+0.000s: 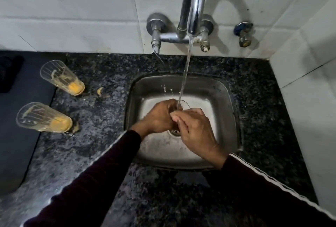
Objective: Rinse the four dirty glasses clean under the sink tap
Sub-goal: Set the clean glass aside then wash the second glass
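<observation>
Two hands, left point(160, 115) and right point(194, 128), gripped one glass point(182, 105) mid-sink point(225, 99) under the tap point(192, 3); two dirty glasses point(61, 77) stood on the table's point(101, 66) left edge.

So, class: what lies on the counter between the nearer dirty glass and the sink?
In the head view, only bare speckled counter separates the nearer dirty glass from the sink, apart from a small yellowish smear beside the glass's base.

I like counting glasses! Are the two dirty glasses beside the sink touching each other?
Apart. The head view shows dark counter between the far glass and the near glass.
</observation>
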